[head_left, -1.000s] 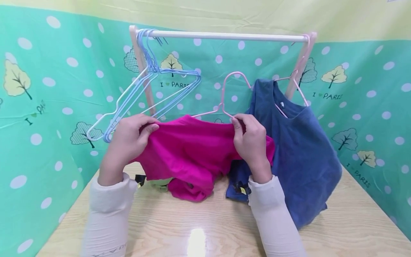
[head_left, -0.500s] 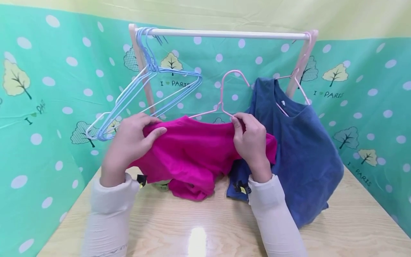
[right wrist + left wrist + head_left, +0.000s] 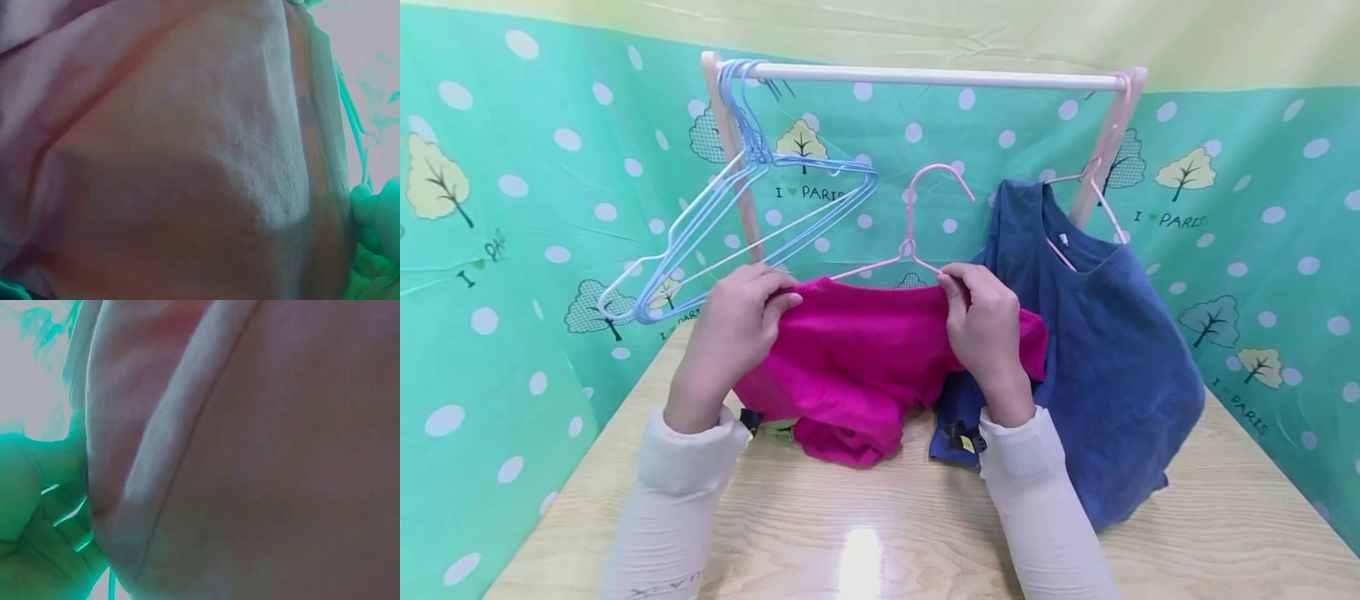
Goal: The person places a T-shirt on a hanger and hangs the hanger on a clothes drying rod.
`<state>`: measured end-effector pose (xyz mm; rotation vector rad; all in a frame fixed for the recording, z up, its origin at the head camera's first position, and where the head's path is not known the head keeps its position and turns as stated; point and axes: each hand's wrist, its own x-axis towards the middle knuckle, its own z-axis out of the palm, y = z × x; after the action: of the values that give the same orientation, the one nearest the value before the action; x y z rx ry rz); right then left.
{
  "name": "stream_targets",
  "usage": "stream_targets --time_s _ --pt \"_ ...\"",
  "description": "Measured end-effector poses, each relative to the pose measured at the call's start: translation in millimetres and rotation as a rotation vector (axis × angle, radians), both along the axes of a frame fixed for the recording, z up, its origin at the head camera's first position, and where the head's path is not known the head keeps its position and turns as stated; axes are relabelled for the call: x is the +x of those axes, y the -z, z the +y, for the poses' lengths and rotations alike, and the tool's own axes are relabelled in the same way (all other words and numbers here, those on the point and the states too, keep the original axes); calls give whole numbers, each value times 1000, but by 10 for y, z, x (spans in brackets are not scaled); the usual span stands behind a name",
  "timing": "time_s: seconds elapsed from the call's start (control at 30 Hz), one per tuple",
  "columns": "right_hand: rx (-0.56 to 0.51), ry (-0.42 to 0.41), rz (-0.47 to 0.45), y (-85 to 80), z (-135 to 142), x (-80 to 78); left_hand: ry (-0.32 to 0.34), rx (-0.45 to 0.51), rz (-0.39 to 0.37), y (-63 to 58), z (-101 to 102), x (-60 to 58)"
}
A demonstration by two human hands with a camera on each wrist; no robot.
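A bright pink garment point(image 3: 865, 333) stretches between my two hands in the head view, its lower part bunched on the table. Its upper left edge is pinched by my left hand point(image 3: 733, 329), thumb in front. My right hand point(image 3: 988, 325) pinches the upper right edge, together with the shoulder of a pink hanger point(image 3: 908, 242). The hanger's hook stands free above the neckline; its lower part is hidden by the cloth. Both wrist views are filled by the fabric, with left fingers point(image 3: 53, 512) and right fingers point(image 3: 372, 250) at its edge.
A rack with a white rail point(image 3: 925, 77) stands behind. Several blue and white hangers point(image 3: 760, 192) hang at its left end. At the right end a blue sleeveless top point(image 3: 1097, 358) hangs on another pink hanger point(image 3: 1108, 212), close beside my right hand. The wooden table point(image 3: 805, 533) lies below.
My left hand loosened its thumb, slid right along the garment's edge and pinched it again. The pink hanger shifted slightly left. My right hand stayed nearly still.
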<state>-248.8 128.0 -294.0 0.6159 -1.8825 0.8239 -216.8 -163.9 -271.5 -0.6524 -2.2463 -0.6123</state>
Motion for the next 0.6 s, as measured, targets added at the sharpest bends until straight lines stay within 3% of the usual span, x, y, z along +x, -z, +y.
stream_targets --time_s 0.3,0.6 --pt "-10 -4 -16 0 64 -33 31 16 -66 -31 -162 3" --pt "-32 13 -23 -7 103 -36 9 0 -86 -61 -124 40"
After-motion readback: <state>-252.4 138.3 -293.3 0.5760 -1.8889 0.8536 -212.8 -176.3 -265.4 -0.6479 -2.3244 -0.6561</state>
